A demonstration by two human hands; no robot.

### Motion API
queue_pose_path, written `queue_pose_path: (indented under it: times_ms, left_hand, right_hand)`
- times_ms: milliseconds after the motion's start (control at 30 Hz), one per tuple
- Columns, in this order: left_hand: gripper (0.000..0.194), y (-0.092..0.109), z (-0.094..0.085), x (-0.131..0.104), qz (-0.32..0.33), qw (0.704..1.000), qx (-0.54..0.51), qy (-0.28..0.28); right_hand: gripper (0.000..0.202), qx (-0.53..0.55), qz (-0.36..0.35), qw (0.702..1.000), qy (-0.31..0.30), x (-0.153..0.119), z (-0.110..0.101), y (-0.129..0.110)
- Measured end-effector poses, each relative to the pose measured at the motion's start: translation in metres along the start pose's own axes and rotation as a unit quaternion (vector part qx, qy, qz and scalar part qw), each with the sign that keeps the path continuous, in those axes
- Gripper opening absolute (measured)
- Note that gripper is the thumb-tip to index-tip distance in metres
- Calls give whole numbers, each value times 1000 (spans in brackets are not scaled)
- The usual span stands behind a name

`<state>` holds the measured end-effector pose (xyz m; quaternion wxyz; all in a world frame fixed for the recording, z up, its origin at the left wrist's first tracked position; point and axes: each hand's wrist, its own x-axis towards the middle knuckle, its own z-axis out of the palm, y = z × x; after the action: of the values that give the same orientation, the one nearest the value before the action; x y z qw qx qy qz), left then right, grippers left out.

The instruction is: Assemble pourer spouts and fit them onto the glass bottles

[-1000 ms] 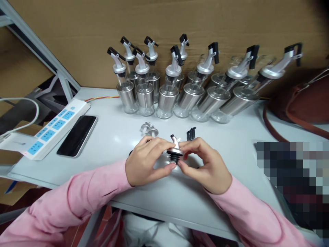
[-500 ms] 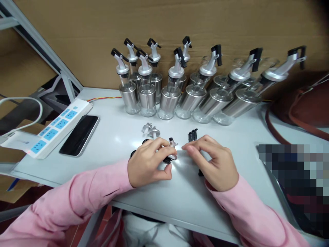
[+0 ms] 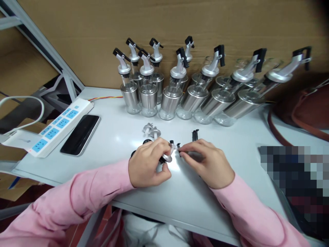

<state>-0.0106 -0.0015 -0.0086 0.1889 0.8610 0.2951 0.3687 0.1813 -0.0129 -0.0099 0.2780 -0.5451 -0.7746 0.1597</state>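
My left hand [image 3: 147, 165] is closed around a silver pour spout [image 3: 168, 158] with a black stopper, its narrow end tilted up and to the right. Between the thumb and fingertips of my right hand [image 3: 214, 166] is a small black lever [image 3: 179, 146], right beside the spout's tip; whether the two touch I cannot tell. Just beyond my right fingers lie a few more black levers [image 3: 195, 135]. Silver spout parts [image 3: 155, 132] rest behind my left hand, and black round pieces [image 3: 147, 141] are partly hidden by it.
Several glass-and-steel bottles [image 3: 171, 99] topped with lever spouts line the back, before a cardboard wall [image 3: 97, 44]. At left are a power strip [image 3: 58, 127] and a phone [image 3: 81, 134]. A brown bag [image 3: 305, 106] sits at right, above a pixelated dark area.
My right hand has moved left from near the black levers to the spout, with one lever in its fingers. The spout in my left hand has turned slightly.
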Motion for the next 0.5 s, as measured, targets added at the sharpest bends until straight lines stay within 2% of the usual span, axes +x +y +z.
queue_pose_path:
  times_ms: [133, 233, 367, 500]
  left_hand:
    - [30, -1, 2, -2, 3, 1000, -9, -8]
    - [33, -1, 3, -4, -7, 1000, -4, -7]
    - [43, -2, 4, -5, -13, 1000, 10, 2]
    - [58, -1, 3, -5, -24, 999, 31, -5]
  right_hand:
    - [23, 16, -49, 998, -44, -1, 3, -3]
    - [24, -2, -2, 999, -47, -1, 5, -1]
    - [13, -27, 89, 994, -56, 0, 7, 4]
    - [4, -40, 114, 990, -72, 1, 5, 3]
